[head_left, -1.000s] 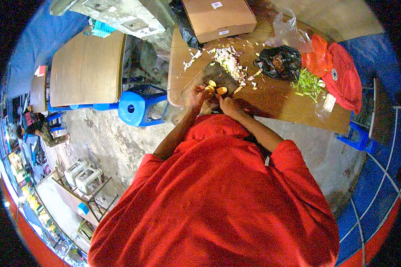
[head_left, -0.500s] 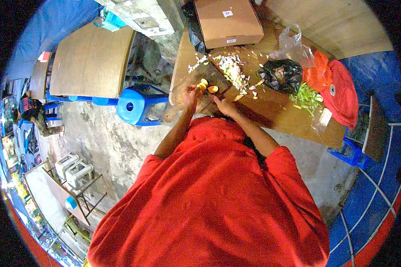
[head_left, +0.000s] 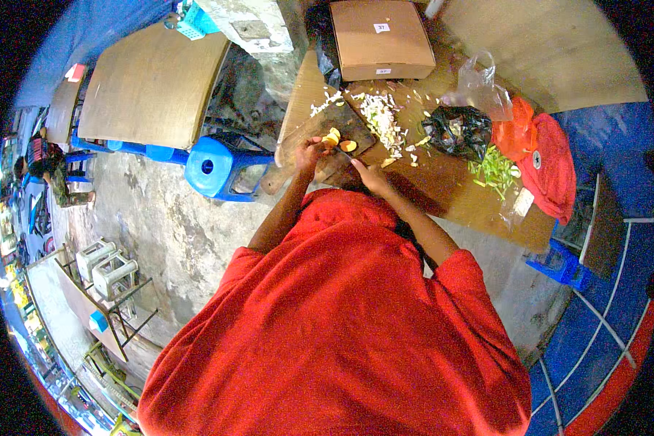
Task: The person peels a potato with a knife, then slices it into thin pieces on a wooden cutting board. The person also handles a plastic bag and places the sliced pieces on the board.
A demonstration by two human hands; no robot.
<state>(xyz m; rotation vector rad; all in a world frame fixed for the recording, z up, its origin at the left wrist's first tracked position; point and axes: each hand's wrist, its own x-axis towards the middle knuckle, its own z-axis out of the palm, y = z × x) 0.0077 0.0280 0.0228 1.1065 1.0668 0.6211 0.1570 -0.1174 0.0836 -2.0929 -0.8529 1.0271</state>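
Over the wooden cutting board (head_left: 295, 138), my left hand (head_left: 310, 154) is closed around yellow-orange root pieces (head_left: 331, 136). My right hand (head_left: 371, 178) is closed too, on a small knife (head_left: 345, 154) whose thin blade points toward the left hand; its handle is hidden in the fingers. A round orange slice (head_left: 348, 146) sits right by the blade. Just beyond the board, chopped white pieces (head_left: 380, 120) are scattered on the wooden table (head_left: 429, 174). Chopped green stalks (head_left: 495, 171) lie in a heap to the right.
A brown cardboard box (head_left: 381, 43) stands at the table's far end. To the right are an opened black plastic bag (head_left: 458, 131), a clear bag (head_left: 485, 87), an orange bag (head_left: 516, 129) and red fabric (head_left: 551, 168). A blue stool (head_left: 221, 167) stands at left.
The view has shifted slightly, so the surroundings appear moved. Both hands keep nearly the same place over the board, with the same grips.
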